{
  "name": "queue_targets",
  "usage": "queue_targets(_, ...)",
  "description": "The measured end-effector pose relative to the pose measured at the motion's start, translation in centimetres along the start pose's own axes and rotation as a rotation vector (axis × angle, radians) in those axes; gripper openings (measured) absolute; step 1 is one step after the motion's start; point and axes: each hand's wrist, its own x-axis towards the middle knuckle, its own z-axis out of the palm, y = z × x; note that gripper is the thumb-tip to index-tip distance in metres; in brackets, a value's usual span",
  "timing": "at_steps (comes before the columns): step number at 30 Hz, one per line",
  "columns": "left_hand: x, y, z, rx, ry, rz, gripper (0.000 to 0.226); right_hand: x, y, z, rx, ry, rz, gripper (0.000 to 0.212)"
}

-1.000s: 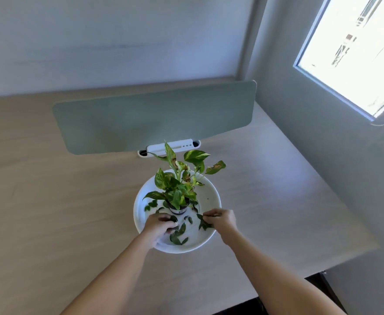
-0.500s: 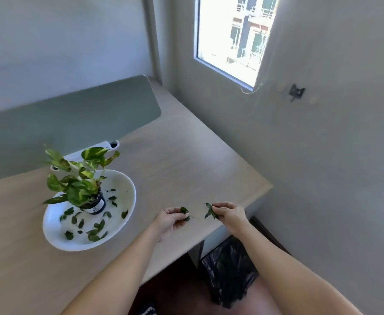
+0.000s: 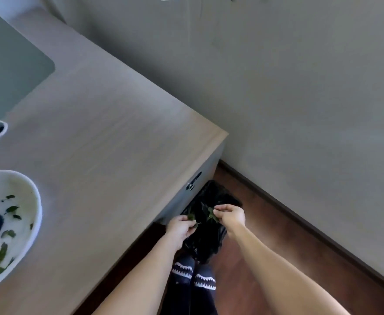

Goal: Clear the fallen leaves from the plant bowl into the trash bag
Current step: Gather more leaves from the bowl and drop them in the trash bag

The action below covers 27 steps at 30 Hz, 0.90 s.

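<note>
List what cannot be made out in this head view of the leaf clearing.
- White plant bowl: cut off by the left edge; the plant itself is out of frame.
- Black trash bag: its opening and contents are hidden behind the left hand and right hand.
- Small green leaves in the fingers: too small and blurred to count.

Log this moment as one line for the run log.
left hand: holds leaf | right hand: holds leaf | both over trash bag | bowl: leaves remain
</note>
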Motion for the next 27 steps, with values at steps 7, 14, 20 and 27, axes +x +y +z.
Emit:
queue_targets(7,6.6,-2.1,0.7,0.165,0.018,-0.087,0.053,5.6,3.5,1.7,0.077,0.010,0.158,0.029)
queue_targets(14,3.6,0.5,-0.1,0.250,-0.028,-0.084,0.050,3.6,0.8,1.7,0.123,0.021,0.158,0.032)
queue_targets(20,-4.8,5.6,-0.2,0.280,-0.163,-0.021,0.055,-1.9,-5.9,0.8,0.139,-0.052,0.031,0.025)
queue_targets(27,-14.4,11.1,-5.7,0.222,-0.189,0.204,0.044,-8.1,-14.5,4.0,0.061,-0.173,-0.196,0.017)
